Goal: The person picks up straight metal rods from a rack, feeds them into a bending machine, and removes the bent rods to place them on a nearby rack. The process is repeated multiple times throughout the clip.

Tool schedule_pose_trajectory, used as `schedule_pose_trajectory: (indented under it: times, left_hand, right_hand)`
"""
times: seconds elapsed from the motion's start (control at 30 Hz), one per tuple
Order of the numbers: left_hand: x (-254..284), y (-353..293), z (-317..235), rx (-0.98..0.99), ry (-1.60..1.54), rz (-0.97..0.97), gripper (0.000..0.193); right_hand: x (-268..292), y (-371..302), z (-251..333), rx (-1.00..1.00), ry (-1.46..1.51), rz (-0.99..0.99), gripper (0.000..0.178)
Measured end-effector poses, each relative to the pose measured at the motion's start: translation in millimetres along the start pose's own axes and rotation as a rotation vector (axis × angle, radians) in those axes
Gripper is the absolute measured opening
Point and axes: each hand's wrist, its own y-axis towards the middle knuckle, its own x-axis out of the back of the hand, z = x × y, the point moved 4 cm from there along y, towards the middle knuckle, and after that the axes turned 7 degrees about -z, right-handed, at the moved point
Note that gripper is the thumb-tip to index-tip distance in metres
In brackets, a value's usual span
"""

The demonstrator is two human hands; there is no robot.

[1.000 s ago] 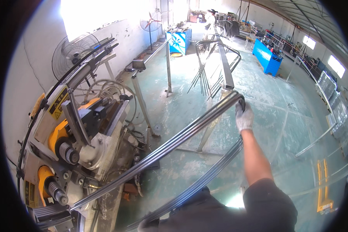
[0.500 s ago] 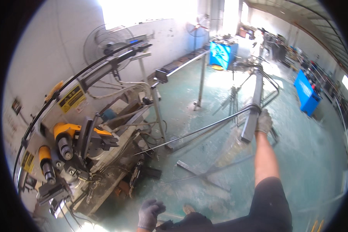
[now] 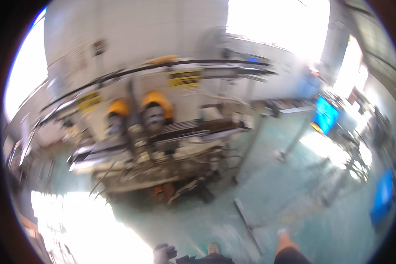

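Observation:
At the lower edge, my left hand [image 3: 164, 252] in a grey glove hangs over the floor, fingers loosely apart and nothing seen in them. My right hand [image 3: 284, 232] is low on the right, smeared by motion, so its fingers and any grip are unclear. Between and ahead of my hands lies a flat metal bar [image 3: 248, 225] on the floor. Ahead to the left stands a grimy metalworking machine [image 3: 185, 165] with two yellow-and-grey cylindrical heads [image 3: 155, 110] and a long rail [image 3: 163, 66] across its top. Neither hand visibly touches it.
Sunlight glares on the green floor [image 3: 198, 229] at lower left. A thin-legged stand [image 3: 290, 145] rises right of the machine. Blue panelled units [image 3: 326, 115] stand at the far right and, closer, at the right rim [image 3: 382, 198]. Blurred metal stock [image 3: 339, 185] stands between them.
The view has swung left, bringing the machine to the middle. My right hand, earlier stretched forward at the long metal beam, is now low and near, away from it. My left hand stays low.

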Motion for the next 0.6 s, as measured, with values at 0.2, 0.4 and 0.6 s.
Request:
schedule_pose_trajectory:
  times: [0.2, 0.4, 0.6]
  left_hand:
    - [174, -10, 16, -0.519, 0.448, 0.057, 0.044]
    - [396, -33, 18, -0.182, -0.372, -0.402, 0.043]
    - [575, -59, 24, -0.037, -0.614, -0.652, 0.051]
  right_hand:
    - [-131, -172, 360, 0.773, -0.191, 0.144, 0.057]
    - [-7, -242, 562, 0.495, 0.431, 0.32, 0.05]
    - [-59, -233, 659, 0.786, -0.037, 0.032, 0.044]
